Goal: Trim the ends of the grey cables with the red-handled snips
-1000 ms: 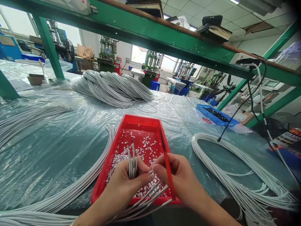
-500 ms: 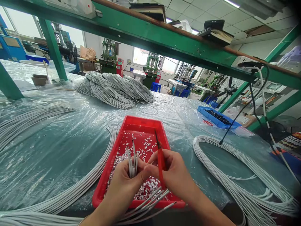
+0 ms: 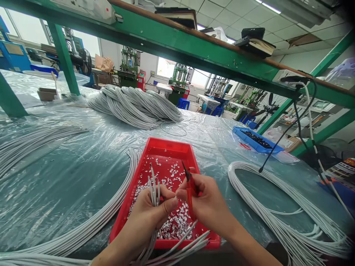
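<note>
Several white cables [image 3: 154, 192] stand up out of my left hand [image 3: 151, 214], which is closed round them. My right hand [image 3: 206, 195] grips red-handled snips [image 3: 189, 195], their dark, pointed tip [image 3: 185, 167] aimed up and away from me. The fingertips of both hands meet over a red tray [image 3: 122, 207]; whatever is pinched between them is too small to make out. Silvery foil scraps [image 3: 177, 221] lie scattered across the tray floor. More cable ends [image 3: 191, 245] jut over the tray's near edge, below my right hand.
A coil of white cable [image 3: 249, 184] lies on the right, and a long bundle [image 3: 111, 203] curves along the tray's left side. Farther back sit a large cable heap [image 3: 133, 105] and a blue tray [image 3: 256, 139] of black parts. A green shelf beam [image 3: 194, 44] crosses overhead.
The cables in my left hand have shifted and fanned slightly. My right hand and the snips have turned a little. The loose cable ends near the tray's front edge have moved.
</note>
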Demonstrator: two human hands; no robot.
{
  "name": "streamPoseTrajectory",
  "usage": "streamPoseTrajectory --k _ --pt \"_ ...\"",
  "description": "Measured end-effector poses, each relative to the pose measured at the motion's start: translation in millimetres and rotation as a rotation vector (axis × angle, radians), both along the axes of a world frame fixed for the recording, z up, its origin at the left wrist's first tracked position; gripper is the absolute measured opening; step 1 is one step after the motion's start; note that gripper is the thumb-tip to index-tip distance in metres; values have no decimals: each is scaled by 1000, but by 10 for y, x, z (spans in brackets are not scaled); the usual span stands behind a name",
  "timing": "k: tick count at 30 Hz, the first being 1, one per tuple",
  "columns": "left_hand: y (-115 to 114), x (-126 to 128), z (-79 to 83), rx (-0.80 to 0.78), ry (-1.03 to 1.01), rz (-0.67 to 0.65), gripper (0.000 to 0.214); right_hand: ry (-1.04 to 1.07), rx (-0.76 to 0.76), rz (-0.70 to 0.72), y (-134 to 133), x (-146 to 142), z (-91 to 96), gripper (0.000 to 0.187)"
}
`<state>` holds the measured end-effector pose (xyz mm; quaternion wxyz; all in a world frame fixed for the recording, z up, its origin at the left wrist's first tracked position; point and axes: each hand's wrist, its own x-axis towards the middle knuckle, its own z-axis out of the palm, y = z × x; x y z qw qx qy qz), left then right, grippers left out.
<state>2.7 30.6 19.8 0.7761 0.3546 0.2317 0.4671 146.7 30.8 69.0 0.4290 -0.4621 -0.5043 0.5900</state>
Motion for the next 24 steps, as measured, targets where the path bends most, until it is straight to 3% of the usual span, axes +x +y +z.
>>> streamPoseTrajectory --k 4,8,10,14,16,19,24 --pt "49 -4 37 -11 -37 -126 26 -47 -8 109 54 15 -30 39" --pt "67 -2 26 -77 5 -49 27 -221 156 -160 143 62 -21 19" --pt "53 -6 11 -66 38 28 30 -292 175 -200 183 125 11 14" --pt "25 -19 9 -24 58 88 30 -292 87 7 186 221 49 20" --pt "24 -16 7 -4 61 53 29 -249 66 96 149 206 45 25" --pt "29 -4 -9 9 34 -26 31 -191 81 149 95 124 20 17" --pt "23 -8 -7 -102 -85 -142 30 -36 164 245 85 26 -29 13"
